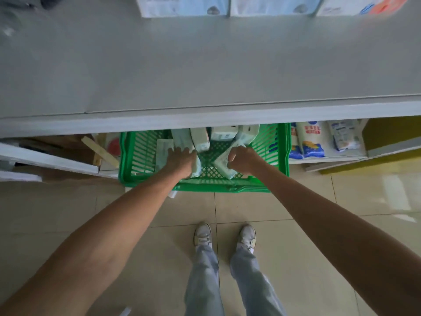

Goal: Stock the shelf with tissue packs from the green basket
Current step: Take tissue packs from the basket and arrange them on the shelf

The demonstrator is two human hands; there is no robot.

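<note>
The green basket (145, 153) stands on the floor, its far part tucked under the grey shelf (205, 65). Several pale green and white tissue packs (224, 132) lie inside it. Both my arms reach down into the basket. My left hand (181, 159) is closed over a tissue pack (196, 167) at the basket's left middle. My right hand (245, 160) grips another tissue pack (222, 161), tilted on its edge. At the shelf's back edge stand blue and white tissue boxes (184, 5).
White and blue bags (309, 140) sit on the low shelf right of the basket, beside a yellow panel (391, 131). Cardboard and a wooden strip (100, 150) lie left of the basket. My feet in white shoes (202, 234) stand on beige floor tiles.
</note>
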